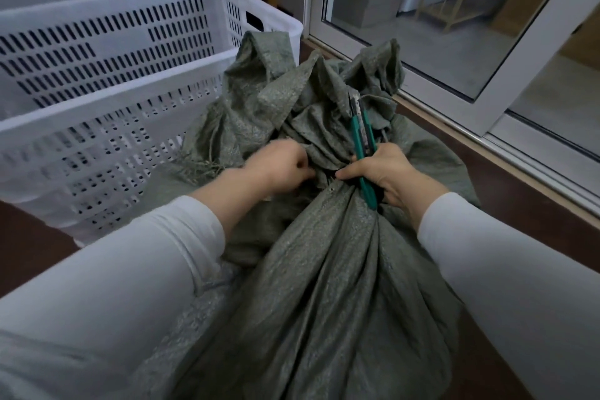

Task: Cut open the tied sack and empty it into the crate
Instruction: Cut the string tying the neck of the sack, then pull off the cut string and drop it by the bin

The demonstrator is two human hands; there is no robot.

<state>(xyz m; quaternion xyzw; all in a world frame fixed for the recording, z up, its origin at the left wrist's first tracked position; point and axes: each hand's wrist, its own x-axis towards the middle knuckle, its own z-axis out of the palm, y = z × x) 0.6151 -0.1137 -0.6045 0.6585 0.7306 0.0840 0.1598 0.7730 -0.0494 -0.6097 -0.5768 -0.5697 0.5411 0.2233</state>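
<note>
A grey-green woven sack (324, 286) stands in front of me, its neck gathered tight and its loose top flaring above. My left hand (279, 166) pinches the cloth at the left side of the neck. My right hand (386, 172) grips the neck from the right and also holds a green-handled cutter (362, 136), whose tip points up and away into the folds. The tie itself is hidden between my fingers. A white slotted plastic crate (107, 127) stands to the left, touching the sack's loose top.
Dark brown floor (519, 191) runs under the sack and crate. A white-framed sliding glass door (480, 107) and its track lie close on the right. A pale wall or curtain stands behind the crate.
</note>
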